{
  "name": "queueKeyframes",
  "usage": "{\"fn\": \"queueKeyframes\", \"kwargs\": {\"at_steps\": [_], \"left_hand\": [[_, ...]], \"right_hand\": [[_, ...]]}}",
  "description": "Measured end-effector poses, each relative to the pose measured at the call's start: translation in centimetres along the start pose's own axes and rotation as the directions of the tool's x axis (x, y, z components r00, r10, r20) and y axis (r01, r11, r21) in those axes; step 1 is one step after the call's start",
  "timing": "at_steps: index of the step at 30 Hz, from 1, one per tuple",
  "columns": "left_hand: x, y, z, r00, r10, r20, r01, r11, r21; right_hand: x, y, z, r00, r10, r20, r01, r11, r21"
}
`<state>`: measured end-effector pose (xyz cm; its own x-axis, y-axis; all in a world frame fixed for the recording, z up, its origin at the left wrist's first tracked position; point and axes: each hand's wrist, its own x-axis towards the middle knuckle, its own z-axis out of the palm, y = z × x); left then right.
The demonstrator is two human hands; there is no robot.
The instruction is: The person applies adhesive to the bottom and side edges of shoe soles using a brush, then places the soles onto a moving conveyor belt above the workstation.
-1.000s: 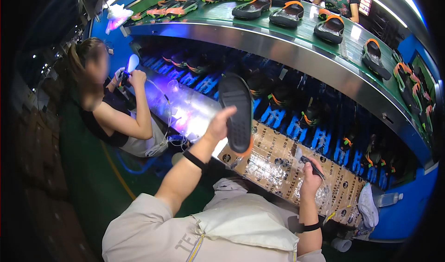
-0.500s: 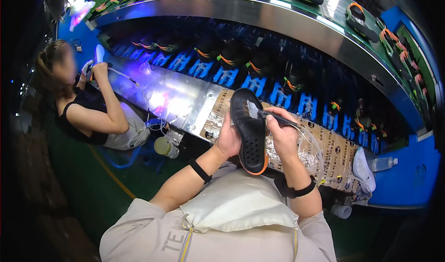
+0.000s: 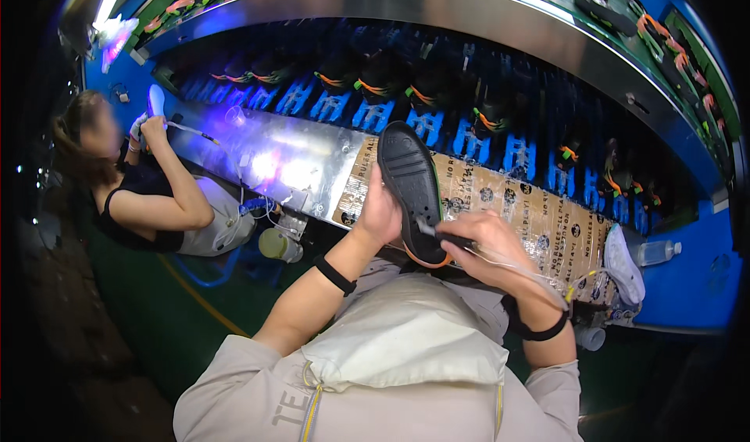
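Left hand (image 3: 380,215) whose fingers were clamped on a black shoe sole (image 3: 411,186), which was held up near the cardboard-covered tabletop (image 3: 512,207), right hand (image 3: 492,246) whose fingers gripped a brush (image 3: 456,239), its tip at the sole's lower half

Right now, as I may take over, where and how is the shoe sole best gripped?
Probably the rounded far end of the shoe sole, pinched across its edges from the far side: that end is free, while the left hand holds the left edge and the brush in the right hand is at the near half.
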<state>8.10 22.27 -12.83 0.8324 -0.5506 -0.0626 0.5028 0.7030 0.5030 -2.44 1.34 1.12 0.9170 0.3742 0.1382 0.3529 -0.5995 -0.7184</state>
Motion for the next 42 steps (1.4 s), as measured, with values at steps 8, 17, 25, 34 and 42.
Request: {"fn": "queueKeyframes", "kwargs": {"at_steps": [8,17,25,34,42], "left_hand": [[-2.6,-4.3,5.0,0.997,-0.008,-0.078,0.018,0.991,0.130],[-4.8,-5.1,5.9,0.998,-0.023,-0.053,0.028,0.994,0.107],[-3.5,-3.8,7.9,0.992,0.121,0.043,-0.124,0.989,0.079],[-1.4,0.3,9.5,0.983,0.180,-0.015,-0.178,0.980,0.089],[-1.4,4.8,9.4,0.979,0.172,0.109,-0.165,0.984,-0.073]], "right_hand": [[1.2,1.8,1.1,0.822,0.184,-0.538,0.077,0.902,0.426],[-1.1,4.6,0.1,0.895,0.209,-0.393,0.102,0.763,0.639],[-2.0,4.2,-1.8,0.920,-0.094,-0.380,0.245,0.895,0.373],[-1.6,2.3,-0.7,0.861,-0.218,-0.460,0.321,0.934,0.159],[-1.1,0.2,-0.4,0.908,-0.256,-0.333,0.323,0.932,0.163]]}}
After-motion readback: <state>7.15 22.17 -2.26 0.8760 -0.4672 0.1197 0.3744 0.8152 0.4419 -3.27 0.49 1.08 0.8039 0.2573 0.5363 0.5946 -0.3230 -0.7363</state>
